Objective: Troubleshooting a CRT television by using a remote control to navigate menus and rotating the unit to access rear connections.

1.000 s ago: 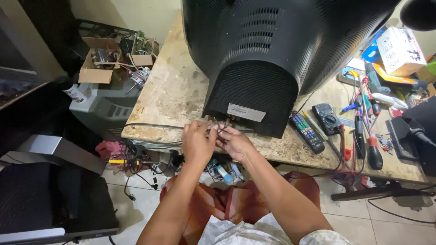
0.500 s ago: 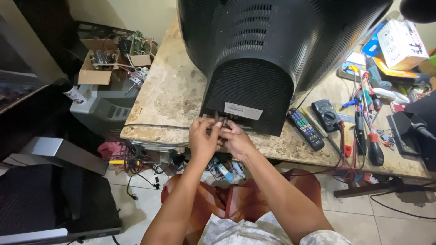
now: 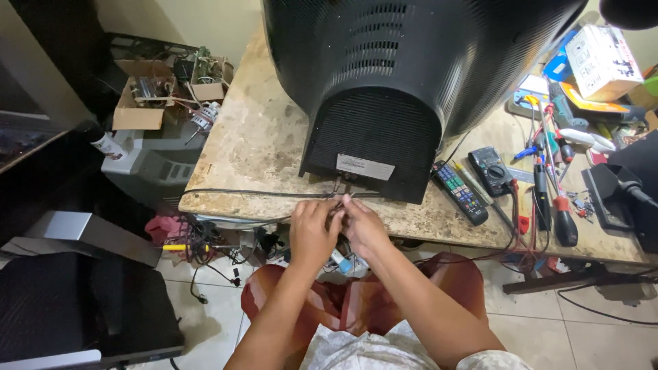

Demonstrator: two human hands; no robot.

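A big black tube television (image 3: 411,82) stands on a worn stone-look table (image 3: 253,157), its back toward me. A thin black cable (image 3: 240,194) runs along the table's front edge to the set's rear. My left hand (image 3: 312,229) and my right hand (image 3: 363,226) meet just below the back of the set, fingers pinched together on the cable's end. What lies between the fingertips is too small to tell apart.
A black remote (image 3: 460,193), a multimeter (image 3: 490,170) and screwdrivers (image 3: 558,205) lie to the right on the table. Boxes (image 3: 603,62) sit at the far right. A cardboard box of parts (image 3: 140,103) rests on a grey set at left. Tangled wires (image 3: 219,247) hang under the table.
My two hands have stayed together at the cable end below the television's back, shifting only slightly; the view has drifted a little.
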